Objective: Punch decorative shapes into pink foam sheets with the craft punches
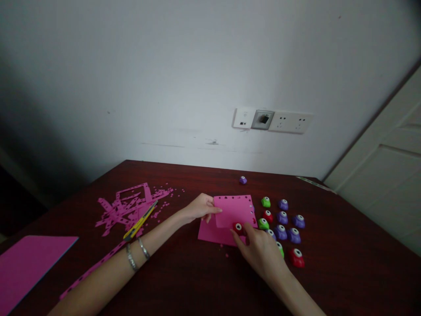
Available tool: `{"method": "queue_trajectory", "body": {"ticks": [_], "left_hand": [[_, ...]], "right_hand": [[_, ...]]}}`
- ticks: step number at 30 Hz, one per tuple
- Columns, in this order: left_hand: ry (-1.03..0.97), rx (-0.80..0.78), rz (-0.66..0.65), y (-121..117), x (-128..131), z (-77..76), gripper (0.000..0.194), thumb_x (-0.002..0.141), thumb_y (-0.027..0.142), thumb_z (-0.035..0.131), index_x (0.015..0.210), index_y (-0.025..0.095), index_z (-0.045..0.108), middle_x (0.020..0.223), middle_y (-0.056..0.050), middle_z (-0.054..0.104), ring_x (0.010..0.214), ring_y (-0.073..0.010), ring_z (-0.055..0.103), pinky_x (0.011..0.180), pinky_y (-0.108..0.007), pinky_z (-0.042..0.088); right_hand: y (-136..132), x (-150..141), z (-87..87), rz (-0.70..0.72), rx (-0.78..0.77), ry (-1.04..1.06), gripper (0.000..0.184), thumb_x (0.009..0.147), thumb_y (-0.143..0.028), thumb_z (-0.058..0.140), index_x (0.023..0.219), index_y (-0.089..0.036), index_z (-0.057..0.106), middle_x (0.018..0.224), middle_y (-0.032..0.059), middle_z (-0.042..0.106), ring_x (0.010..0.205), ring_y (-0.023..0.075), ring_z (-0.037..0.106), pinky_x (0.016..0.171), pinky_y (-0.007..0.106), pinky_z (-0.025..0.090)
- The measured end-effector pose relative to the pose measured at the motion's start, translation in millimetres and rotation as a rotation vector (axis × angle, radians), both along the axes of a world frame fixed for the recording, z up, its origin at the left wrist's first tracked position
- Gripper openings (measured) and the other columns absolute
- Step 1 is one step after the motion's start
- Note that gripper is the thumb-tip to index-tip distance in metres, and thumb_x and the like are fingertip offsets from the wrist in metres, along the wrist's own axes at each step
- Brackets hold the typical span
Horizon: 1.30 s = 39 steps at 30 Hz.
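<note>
My left hand [198, 208] pinches the left edge of a small pink foam sheet [234, 210] that has punched holes along its right side. It lies over a second pink sheet [210, 232] on the dark red table [197, 281]. My right hand [258, 250] rests on the near right corner of the sheets, with a finger reaching a red craft punch [237, 227] set on the sheet's edge. Two bracelets circle my left wrist [137, 253].
Several purple, green and red craft punches [282, 218] cluster right of the sheets; one purple punch [243, 180] sits farther back. A yellow utility knife [140, 220] lies among pink foam scraps [126, 208]. A large pink sheet [28, 263] is at the near left. Wall sockets [272, 120] are behind.
</note>
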<state>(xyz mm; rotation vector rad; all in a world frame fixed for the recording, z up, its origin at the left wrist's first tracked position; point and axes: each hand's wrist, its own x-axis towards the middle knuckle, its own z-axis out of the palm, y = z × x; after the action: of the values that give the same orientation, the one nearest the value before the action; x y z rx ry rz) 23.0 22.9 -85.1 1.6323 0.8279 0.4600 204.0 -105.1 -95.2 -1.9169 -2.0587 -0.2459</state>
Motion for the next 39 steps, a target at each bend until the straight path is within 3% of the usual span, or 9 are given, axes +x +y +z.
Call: {"method": "queue_trajectory", "body": {"ticks": [10, 16, 39], "left_hand": [[-0.024, 0.011, 0.006, 0.1, 0.9, -1.6, 0.026, 0.072, 0.037, 0.066, 0.079, 0.011, 0.063, 0.056, 0.0, 0.06, 0.038, -0.0049, 0.049, 0.034, -0.017, 0.027], [-0.025, 0.011, 0.009, -0.3, 0.3, 2.3, 0.025, 0.071, 0.037, 0.066, 0.073, 0.012, 0.062, 0.05, 0.003, 0.056, 0.036, -0.005, 0.048, 0.034, -0.017, 0.026], [-0.034, 0.013, 0.041, -0.3, -1.2, 5.5, 0.03, 0.07, 0.038, 0.067, 0.079, 0.01, 0.063, 0.055, -0.001, 0.059, 0.038, -0.0057, 0.049, 0.036, -0.018, 0.028]], "right_hand": [[-3.3, -1.7, 0.0, 0.082, 0.04, 0.02, 0.026, 0.086, -0.039, 0.045, 0.072, -0.019, 0.053, 0.053, 0.002, 0.063, 0.046, 0.0192, 0.062, 0.043, 0.026, 0.024], [-2.3, 0.2, -0.9, 0.085, 0.074, 0.033, 0.019, 0.083, -0.035, 0.048, 0.074, -0.019, 0.053, 0.05, -0.0002, 0.061, 0.043, 0.0177, 0.06, 0.043, 0.025, 0.023], [-1.4, 3.6, -1.0, 0.084, 0.249, -0.017, 0.019, 0.081, -0.036, 0.05, 0.071, -0.02, 0.053, 0.049, -0.0015, 0.058, 0.04, 0.0157, 0.057, 0.041, 0.024, 0.022]]}}
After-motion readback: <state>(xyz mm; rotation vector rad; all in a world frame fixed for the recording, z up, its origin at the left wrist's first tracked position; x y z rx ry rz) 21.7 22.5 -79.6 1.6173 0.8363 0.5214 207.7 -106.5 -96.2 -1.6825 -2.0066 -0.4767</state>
